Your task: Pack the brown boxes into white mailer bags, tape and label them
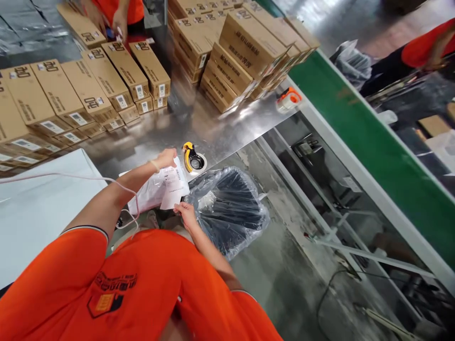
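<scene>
My left hand [165, 158] is shut on the top of a white plastic packet [151, 192], which has a printed paper label [173, 187] on it. My right hand [185, 213] pinches the edge of a clear plastic bag [227, 213] close to the label. Dark folded material fills that bag. Just past my left hand, a yellow and black tape dispenser [192, 158] stands on the steel table [199, 123]. A pale cord [106, 182] drapes over my left forearm. My orange shirt [106, 284] fills the bottom of the view.
Rows of cardboard boxes [88, 90] with white labels stand on the steel table, and a taller stack [241, 57] rises behind them. An orange tape dispenser [288, 99] sits by a green conveyor belt [369, 128]. Co-workers in orange [117, 12] [426, 47] stand beyond.
</scene>
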The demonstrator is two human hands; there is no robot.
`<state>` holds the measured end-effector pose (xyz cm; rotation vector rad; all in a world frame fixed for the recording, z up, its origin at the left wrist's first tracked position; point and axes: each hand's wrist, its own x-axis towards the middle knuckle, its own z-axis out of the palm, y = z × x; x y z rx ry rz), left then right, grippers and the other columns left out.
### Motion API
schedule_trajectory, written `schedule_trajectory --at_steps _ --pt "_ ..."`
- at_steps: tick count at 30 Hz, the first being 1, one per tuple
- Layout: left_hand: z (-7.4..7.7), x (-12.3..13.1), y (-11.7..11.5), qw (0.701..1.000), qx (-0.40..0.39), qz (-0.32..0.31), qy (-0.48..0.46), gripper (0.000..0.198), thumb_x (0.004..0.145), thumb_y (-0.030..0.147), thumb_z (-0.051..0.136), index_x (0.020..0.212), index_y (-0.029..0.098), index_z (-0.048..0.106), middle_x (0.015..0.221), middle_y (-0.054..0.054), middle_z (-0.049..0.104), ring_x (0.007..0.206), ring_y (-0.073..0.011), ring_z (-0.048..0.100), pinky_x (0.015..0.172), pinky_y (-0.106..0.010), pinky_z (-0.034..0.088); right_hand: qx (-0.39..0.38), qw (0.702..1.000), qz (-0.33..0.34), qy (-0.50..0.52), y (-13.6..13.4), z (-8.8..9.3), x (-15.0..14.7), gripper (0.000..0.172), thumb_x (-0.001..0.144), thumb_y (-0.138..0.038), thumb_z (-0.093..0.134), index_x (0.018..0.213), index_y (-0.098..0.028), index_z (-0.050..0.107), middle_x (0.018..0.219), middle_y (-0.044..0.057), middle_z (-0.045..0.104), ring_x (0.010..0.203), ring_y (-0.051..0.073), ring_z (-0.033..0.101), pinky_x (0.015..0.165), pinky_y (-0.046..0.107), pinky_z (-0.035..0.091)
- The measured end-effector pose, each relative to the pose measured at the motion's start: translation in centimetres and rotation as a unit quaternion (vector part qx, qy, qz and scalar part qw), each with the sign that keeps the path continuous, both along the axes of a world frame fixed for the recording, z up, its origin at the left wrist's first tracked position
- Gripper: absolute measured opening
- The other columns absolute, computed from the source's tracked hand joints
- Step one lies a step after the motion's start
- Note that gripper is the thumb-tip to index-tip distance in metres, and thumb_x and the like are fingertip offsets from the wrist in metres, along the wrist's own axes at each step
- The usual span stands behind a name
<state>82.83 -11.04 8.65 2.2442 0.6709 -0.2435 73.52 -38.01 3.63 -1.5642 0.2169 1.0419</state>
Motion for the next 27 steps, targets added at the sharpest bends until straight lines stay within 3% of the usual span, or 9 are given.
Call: schedule_trajectory --at_steps 3,6,8,13,16,20,24,27 --pt "0.4 -1.8 -1.4 0.998 0.058 -0.019 -0.018 0.019 0.098 0.024 0.082 0.109 0.009 0.076 0.086 -0.009 0.079 0.096 -0.0248 0.074 0.094 -0.036 0.052 0.008 1.000 -0.014 0.005 0.0 -0.3 0.1 0.034 0.062 -0.041 0.090 0.052 -0.024 0.062 0.056 0.001 0.068 0.058 0.015 0.054 0.061 0.029 0.040" --pt "0.5 -4.0 -3.1 0.992 0.110 -0.032 -0.058 0.036 0.100 0.032 0.085 0.130 0.014 0.077 0.127 -0.021 0.082 0.141 -0.0433 0.063 0.118 -0.058 0.044 0.016 1.000 -0.013 -0.003 0.1 -0.7 0.2 0.039 0.062 -0.042 0.092 0.051 -0.024 0.058 0.054 0.000 0.065 0.057 0.015 0.053 0.062 0.030 0.044" --pt "0.0 -5.4 -4.3 0.984 0.151 -0.052 -0.075 0.049 0.099 0.035 0.086 0.144 0.019 0.074 0.157 -0.025 0.068 0.158 -0.0504 0.049 0.125 -0.067 0.038 0.014 1.000 -0.007 -0.015 0.3 -1.1 0.2 0.044 0.063 -0.044 0.093 0.051 -0.025 0.055 0.053 -0.001 0.063 0.056 0.015 0.052 0.063 0.031 0.045" --pt "-2.4 -8.2 -7.5 0.974 0.152 -0.160 -0.046 0.050 0.101 0.019 0.066 0.150 0.010 0.073 0.161 -0.028 0.066 0.158 -0.0412 0.058 0.132 -0.059 0.043 -0.062 0.996 0.029 -0.063 -0.4 -2.1 0.0 0.049 0.068 -0.040 0.088 0.048 -0.027 0.046 0.049 -0.003 0.055 0.056 0.016 0.052 0.065 0.032 0.046" --pt "-3.4 -9.3 -8.4 0.972 0.158 -0.171 -0.039 0.068 0.101 0.027 0.067 0.166 0.008 0.061 0.179 -0.028 0.047 0.174 -0.0444 0.036 0.141 -0.067 0.025 -0.126 0.988 0.030 -0.084 -3.8 -2.0 0.4 0.043 0.065 -0.035 0.084 0.044 -0.027 0.047 0.045 -0.003 0.052 0.053 0.017 0.046 0.060 0.032 0.040" --pt "-3.8 -9.9 -8.0 0.976 0.166 -0.142 -0.022 0.083 0.099 0.047 0.077 0.171 0.010 0.057 0.188 -0.029 0.028 0.176 -0.0570 0.015 0.139 -0.079 0.011 -0.223 0.966 -0.016 -0.126 -11.2 -1.0 2.5 0.039 0.065 -0.041 0.076 0.044 -0.029 0.046 0.043 -0.004 0.043 0.056 0.019 0.044 0.060 0.033 0.039" --pt "-3.1 -9.8 -7.4 0.981 0.145 -0.123 -0.030 0.094 0.090 0.057 0.090 0.167 0.012 0.061 0.187 -0.030 0.029 0.174 -0.0633 0.013 0.136 -0.080 0.013 -0.324 0.934 -0.045 -0.144 -16.8 -0.4 6.1 0.043 0.068 -0.039 0.072 0.044 -0.033 0.036 0.042 -0.005 0.030 0.057 0.023 0.047 0.063 0.038 0.041" --pt "-2.0 -9.2 -7.8 0.985 0.143 -0.084 -0.050 0.088 0.095 0.055 0.086 0.165 0.008 0.060 0.185 -0.033 0.032 0.173 -0.0623 0.018 0.135 -0.080 0.015 -0.338 0.930 -0.015 -0.143 -18.3 -0.6 8.1 0.043 0.067 -0.029 0.073 0.044 -0.034 0.036 0.043 -0.004 0.030 0.057 0.026 0.053 0.064 0.043 0.040"
